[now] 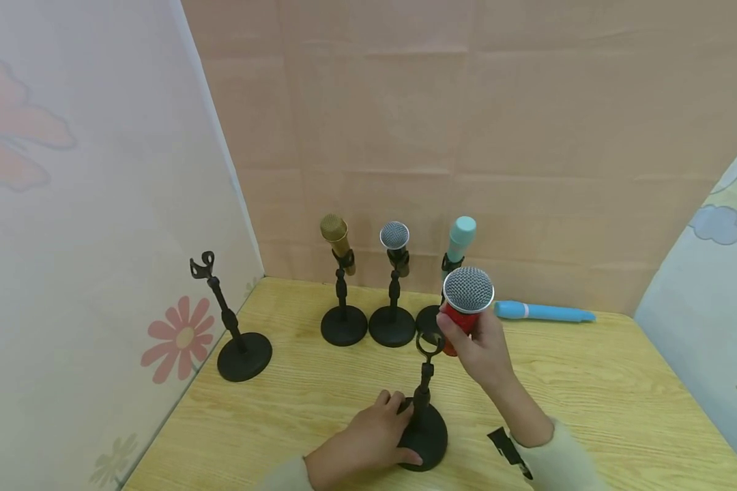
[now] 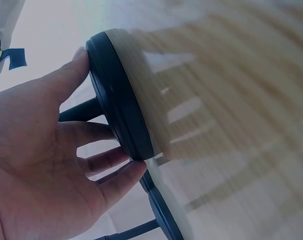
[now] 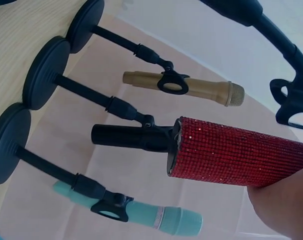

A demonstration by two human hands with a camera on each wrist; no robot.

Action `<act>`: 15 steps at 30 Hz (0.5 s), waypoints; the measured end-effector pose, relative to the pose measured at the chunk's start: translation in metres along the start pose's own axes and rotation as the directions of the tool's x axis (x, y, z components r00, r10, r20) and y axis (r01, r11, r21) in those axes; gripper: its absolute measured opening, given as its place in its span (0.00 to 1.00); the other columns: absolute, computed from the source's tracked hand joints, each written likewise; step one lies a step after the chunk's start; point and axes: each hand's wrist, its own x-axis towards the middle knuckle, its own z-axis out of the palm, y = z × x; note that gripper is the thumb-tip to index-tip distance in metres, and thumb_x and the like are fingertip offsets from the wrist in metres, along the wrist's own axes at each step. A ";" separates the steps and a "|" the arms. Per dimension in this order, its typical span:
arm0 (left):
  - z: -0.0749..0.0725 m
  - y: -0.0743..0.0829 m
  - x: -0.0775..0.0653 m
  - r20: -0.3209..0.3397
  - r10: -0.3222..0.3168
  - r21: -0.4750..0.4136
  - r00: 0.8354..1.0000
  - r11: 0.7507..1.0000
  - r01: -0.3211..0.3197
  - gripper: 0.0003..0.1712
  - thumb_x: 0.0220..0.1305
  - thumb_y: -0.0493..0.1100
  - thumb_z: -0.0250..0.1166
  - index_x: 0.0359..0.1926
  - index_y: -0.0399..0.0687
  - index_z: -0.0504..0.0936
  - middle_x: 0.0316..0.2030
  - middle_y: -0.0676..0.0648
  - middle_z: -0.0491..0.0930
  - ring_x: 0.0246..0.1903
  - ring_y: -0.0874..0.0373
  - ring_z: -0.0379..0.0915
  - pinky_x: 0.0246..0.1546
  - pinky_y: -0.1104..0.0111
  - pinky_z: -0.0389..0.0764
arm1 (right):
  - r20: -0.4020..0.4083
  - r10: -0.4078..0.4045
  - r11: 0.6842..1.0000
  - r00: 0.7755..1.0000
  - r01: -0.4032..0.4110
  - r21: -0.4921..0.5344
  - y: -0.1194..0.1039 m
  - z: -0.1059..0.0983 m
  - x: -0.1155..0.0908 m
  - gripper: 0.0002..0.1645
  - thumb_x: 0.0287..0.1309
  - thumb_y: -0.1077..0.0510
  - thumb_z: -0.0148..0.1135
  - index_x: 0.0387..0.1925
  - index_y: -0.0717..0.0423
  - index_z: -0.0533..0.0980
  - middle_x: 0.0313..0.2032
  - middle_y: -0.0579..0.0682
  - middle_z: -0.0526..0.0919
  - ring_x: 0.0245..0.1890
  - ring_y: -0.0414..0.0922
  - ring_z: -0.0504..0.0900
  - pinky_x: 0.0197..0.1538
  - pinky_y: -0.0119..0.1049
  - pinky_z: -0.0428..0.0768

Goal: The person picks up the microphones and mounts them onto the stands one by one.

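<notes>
My right hand (image 1: 485, 348) grips a red microphone (image 1: 469, 291) with a silver mesh head, held upright just above and behind a black microphone stand's empty clip (image 1: 430, 343). Its handle (image 3: 226, 152), seen in the right wrist view, is covered in red sparkling studs. Down on the table, my left hand (image 1: 374, 429) holds that stand's round base (image 1: 428, 440). Thumb and fingers clasp the base's rim (image 2: 116, 95) in the left wrist view. The red microphone and the clip are apart.
Behind stand three stands bearing a gold microphone (image 1: 334, 230), a silver-headed black one (image 1: 395, 236) and a teal one (image 1: 463, 235). An empty stand (image 1: 243, 356) is at the left by the wall. A blue microphone-like rod (image 1: 543, 312) lies at the back right.
</notes>
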 end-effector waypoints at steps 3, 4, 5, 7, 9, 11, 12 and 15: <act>0.000 0.002 0.002 0.005 0.005 0.011 1.000 1.000 -0.005 0.47 0.57 0.75 0.64 0.69 0.52 0.76 0.58 0.50 0.72 0.47 0.60 0.63 0.35 0.78 0.76 | 0.025 -0.003 0.998 1.000 0.001 0.064 -0.001 0.004 0.002 0.22 0.58 0.77 0.61 0.54 0.68 0.71 0.43 0.50 0.82 0.43 0.38 0.81 0.45 0.25 0.81; 0.000 0.003 0.003 0.007 0.006 0.015 1.000 1.000 -0.006 0.47 0.57 0.76 0.64 0.69 0.53 0.76 0.59 0.50 0.72 0.48 0.60 0.64 0.35 0.78 0.77 | 0.031 -0.001 0.997 1.000 -0.001 0.082 -0.001 0.005 0.002 0.22 0.59 0.76 0.61 0.55 0.65 0.72 0.44 0.47 0.82 0.44 0.38 0.81 0.46 0.25 0.82; 0.000 0.004 0.003 0.011 0.004 0.014 1.000 1.000 -0.004 0.47 0.57 0.76 0.64 0.69 0.53 0.75 0.59 0.50 0.72 0.49 0.60 0.64 0.36 0.77 0.78 | 0.036 0.000 0.996 0.999 -0.003 0.094 -0.001 0.005 0.002 0.23 0.60 0.75 0.62 0.55 0.61 0.72 0.45 0.45 0.82 0.44 0.38 0.81 0.47 0.26 0.82; 0.001 0.006 0.005 0.017 -0.003 0.011 1.000 1.000 0.003 0.48 0.56 0.76 0.64 0.70 0.54 0.75 0.60 0.51 0.72 0.50 0.59 0.65 0.38 0.77 0.78 | 0.042 0.002 0.993 0.999 -0.007 0.121 -0.002 0.007 0.002 0.24 0.62 0.73 0.63 0.56 0.53 0.74 0.46 0.41 0.82 0.46 0.39 0.81 0.49 0.26 0.82; 0.002 0.008 0.007 0.019 -0.008 0.012 1.000 1.000 0.008 0.48 0.56 0.76 0.64 0.70 0.54 0.74 0.60 0.51 0.71 0.51 0.59 0.65 0.39 0.76 0.79 | 0.042 0.002 0.991 0.999 -0.007 0.136 -0.003 0.008 0.001 0.25 0.64 0.70 0.64 0.56 0.45 0.74 0.47 0.40 0.82 0.45 0.38 0.81 0.48 0.25 0.82; 0.004 0.009 0.008 0.019 -0.014 0.016 1.000 1.000 0.013 0.49 0.56 0.77 0.64 0.70 0.55 0.74 0.61 0.51 0.71 0.52 0.58 0.65 0.40 0.76 0.80 | 0.039 -0.005 0.989 0.999 -0.001 0.148 -0.003 0.009 0.001 0.24 0.64 0.68 0.65 0.56 0.42 0.74 0.47 0.39 0.83 0.44 0.37 0.81 0.47 0.24 0.81; 0.004 0.010 0.009 0.018 -0.014 0.022 1.000 1.000 0.013 0.49 0.56 0.77 0.64 0.71 0.55 0.74 0.61 0.51 0.71 0.53 0.58 0.66 0.40 0.76 0.80 | 0.037 -0.007 0.988 0.999 0.001 0.152 -0.003 0.010 0.001 0.24 0.64 0.67 0.65 0.56 0.42 0.75 0.47 0.39 0.83 0.43 0.37 0.81 0.46 0.24 0.81; 0.004 0.012 0.010 0.015 -0.010 0.053 1.000 0.999 0.009 0.49 0.56 0.77 0.62 0.71 0.55 0.73 0.61 0.51 0.71 0.54 0.57 0.66 0.42 0.75 0.81 | 0.030 -0.007 0.989 1.000 0.002 0.149 -0.003 0.010 0.000 0.23 0.64 0.66 0.67 0.56 0.43 0.75 0.46 0.40 0.83 0.43 0.36 0.81 0.44 0.23 0.81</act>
